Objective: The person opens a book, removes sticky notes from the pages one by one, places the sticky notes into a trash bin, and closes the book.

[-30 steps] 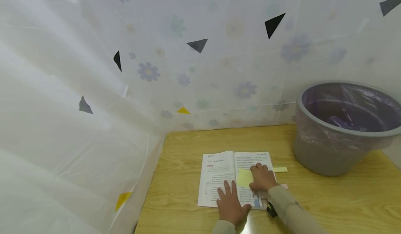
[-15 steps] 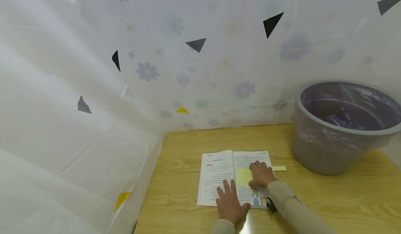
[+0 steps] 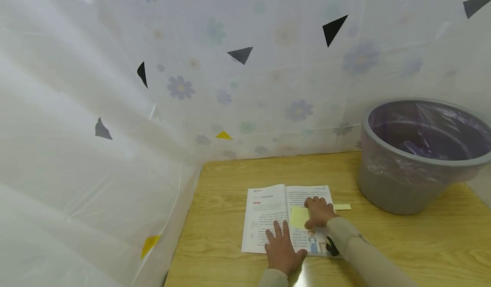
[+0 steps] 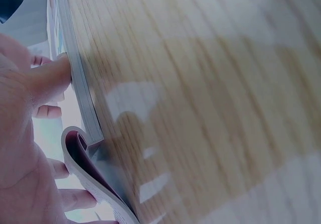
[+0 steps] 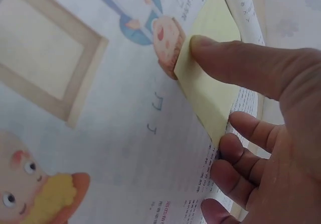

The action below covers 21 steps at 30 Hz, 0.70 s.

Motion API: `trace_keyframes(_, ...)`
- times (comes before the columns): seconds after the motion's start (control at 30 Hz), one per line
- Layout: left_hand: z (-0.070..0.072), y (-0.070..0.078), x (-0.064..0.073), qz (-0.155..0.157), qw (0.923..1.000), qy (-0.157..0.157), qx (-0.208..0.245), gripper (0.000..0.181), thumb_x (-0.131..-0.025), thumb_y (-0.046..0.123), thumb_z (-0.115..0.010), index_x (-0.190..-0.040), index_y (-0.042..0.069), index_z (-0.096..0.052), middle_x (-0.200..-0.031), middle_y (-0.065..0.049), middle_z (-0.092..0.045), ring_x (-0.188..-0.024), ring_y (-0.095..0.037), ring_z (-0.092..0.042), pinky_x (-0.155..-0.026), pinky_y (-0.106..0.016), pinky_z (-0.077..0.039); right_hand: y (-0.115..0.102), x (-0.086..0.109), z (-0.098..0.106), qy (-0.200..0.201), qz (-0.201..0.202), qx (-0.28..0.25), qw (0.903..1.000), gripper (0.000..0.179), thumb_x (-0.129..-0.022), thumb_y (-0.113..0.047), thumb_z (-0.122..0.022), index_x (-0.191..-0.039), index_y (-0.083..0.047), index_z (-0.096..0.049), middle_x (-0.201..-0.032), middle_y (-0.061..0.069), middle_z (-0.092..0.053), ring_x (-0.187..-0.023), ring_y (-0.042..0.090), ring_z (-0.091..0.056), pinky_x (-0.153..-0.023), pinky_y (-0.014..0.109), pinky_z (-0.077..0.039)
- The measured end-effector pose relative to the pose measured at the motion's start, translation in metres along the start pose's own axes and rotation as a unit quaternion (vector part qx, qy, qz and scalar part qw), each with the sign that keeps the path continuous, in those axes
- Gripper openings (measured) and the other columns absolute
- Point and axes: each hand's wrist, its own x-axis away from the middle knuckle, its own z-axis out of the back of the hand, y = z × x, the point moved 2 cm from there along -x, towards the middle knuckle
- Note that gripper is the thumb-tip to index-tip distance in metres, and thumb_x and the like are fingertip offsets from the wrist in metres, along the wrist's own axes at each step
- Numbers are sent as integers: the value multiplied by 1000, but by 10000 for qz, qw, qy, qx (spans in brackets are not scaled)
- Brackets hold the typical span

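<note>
An open book (image 3: pixel 266 201) lies on the wooden table. My left hand (image 3: pixel 281 250) rests on its lower middle with fingers spread; in the left wrist view the thumb (image 4: pixel 52 78) touches the book's lower edge and a page curls up beside the fingers. A yellow sticky note (image 3: pixel 299 217) lies on the right page. My right hand (image 3: pixel 320 213) rests over the note's right side. In the right wrist view its thumb (image 5: pixel 225 63) presses on the note, while loosely bent fingers touch the page along the note's edge. Printed cartoon figures show on that page.
A yellow tab (image 3: pixel 342 207) sticks out from the book's right edge. A large grey bucket (image 3: pixel 399 184) with a clear purplish liner stands at the table's right. Plastic sheeting (image 3: pixel 115 172) hangs at the left and back. A small black object (image 3: pixel 331 247) sits by the right wrist.
The right forearm and wrist have shifted slightly, and the pink tab seen earlier at the book's right edge is now hidden behind the sleeve. The left hand and the note stay put.
</note>
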Motion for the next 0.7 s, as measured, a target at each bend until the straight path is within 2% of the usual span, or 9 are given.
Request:
trace_keyframes(0.27, 0, 0, 0, 0, 10000, 5, -12, 104, -72, 71, -71, -155, 19, -34, -160, -15, -35, -138, -48, -43, -93, -61, -52, 0, 1, 0, 9, 46, -6, 10000, 65, -63, -28, -86, -117, -6, -58, -112, 12, -60, -103, 32, -51, -90, 59, -42)
trace_keyframes(0.5, -2, 2, -1, 11, 9999, 2, -165, 105, -73, 74, -68, -155, 21, -32, -161, -13, -34, -138, -46, -43, -94, -58, -52, -2, 10, 1, 432, -116, 591, 9972, 65, -65, -37, -85, -111, 3, -60, -111, 21, -55, -104, 39, -52, -89, 67, -44)
trace_keyframes(0.7, -2, 1, 0, 43, 9999, -3, -151, 104, -72, 74, -69, -155, 21, -33, -161, -13, -35, -138, -46, -43, -94, -58, -53, -6, 14, 2, 471, -177, 615, 9968, 64, -65, -36, -85, -107, 6, -59, -110, 23, -55, -102, 40, -53, -87, 67, -45)
